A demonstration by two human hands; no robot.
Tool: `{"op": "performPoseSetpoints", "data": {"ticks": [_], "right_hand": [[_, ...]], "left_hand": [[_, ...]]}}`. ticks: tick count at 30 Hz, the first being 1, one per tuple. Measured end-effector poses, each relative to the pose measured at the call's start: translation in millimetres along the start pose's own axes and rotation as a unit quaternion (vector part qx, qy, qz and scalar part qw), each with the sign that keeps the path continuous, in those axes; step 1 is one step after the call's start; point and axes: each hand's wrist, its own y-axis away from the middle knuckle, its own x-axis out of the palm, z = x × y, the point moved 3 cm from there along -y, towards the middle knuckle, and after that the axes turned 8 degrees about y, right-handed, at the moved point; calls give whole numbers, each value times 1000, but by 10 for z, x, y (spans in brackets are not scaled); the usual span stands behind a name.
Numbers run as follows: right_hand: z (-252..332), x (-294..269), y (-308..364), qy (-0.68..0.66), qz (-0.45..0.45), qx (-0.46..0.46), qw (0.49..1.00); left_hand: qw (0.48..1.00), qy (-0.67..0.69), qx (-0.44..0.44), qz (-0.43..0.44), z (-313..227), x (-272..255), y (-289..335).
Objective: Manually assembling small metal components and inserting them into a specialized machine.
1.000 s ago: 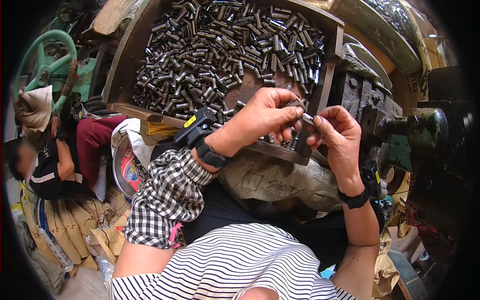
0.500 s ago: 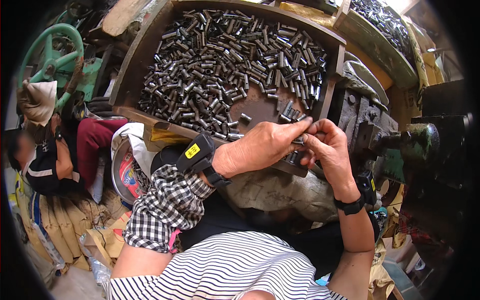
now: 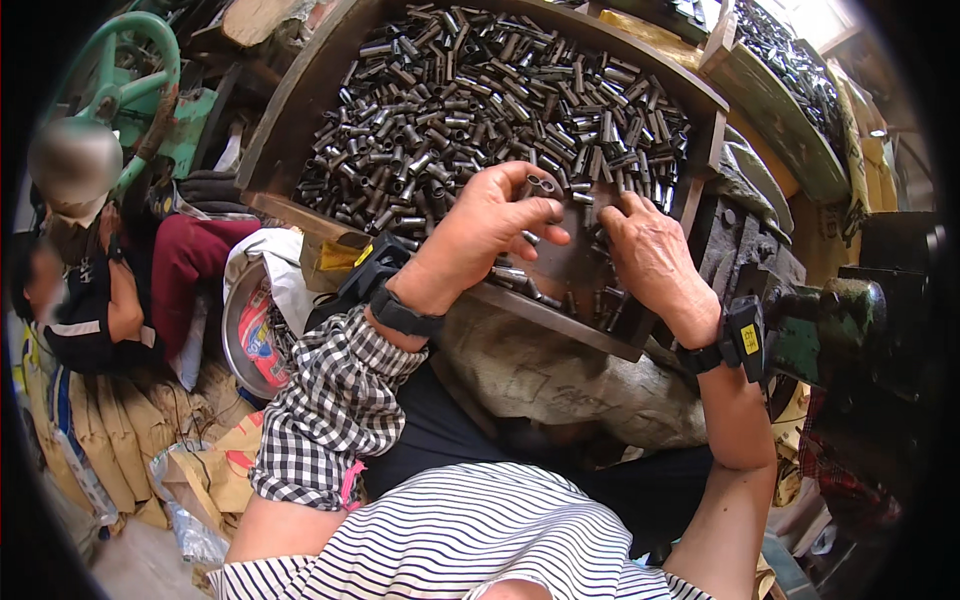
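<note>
Separated since the earlier frame, the left hand (image 3: 475, 232) had drawn away and the right hand (image 3: 650, 255) had dipped into the wooden tray (image 3: 295, 110).
Left fingers pinched short metal tubes (image 3: 541, 184), two open ends showing, above the tray; whether the right grasped anything among the loose tubes (image 3: 410, 140) could not be told, its fingertips being partly hidden. A slack pinch might have let the smooth tubes slip back into the heap, and crowded pieces could have snagged the right fingers. Brownish tray floor showed near the hands; a fabric sack (image 3: 575, 385) lay below, a green handwheel (image 3: 107, 98) and co-worker (image 3: 85, 338) at left, dark machinery (image 3: 845, 310) at right.
</note>
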Motion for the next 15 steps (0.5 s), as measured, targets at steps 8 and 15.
{"op": "performPoseSetpoints", "data": {"ticks": [8, 15], "right_hand": [[-8, -64, 132, -42, 0, 60, 997], [51, -247, 567, -229, -146, 143, 952]], "left_hand": [[842, -479, 238, 71, 225, 248, -61], [674, -679, 222, 189, 494, 476, -107]]}}
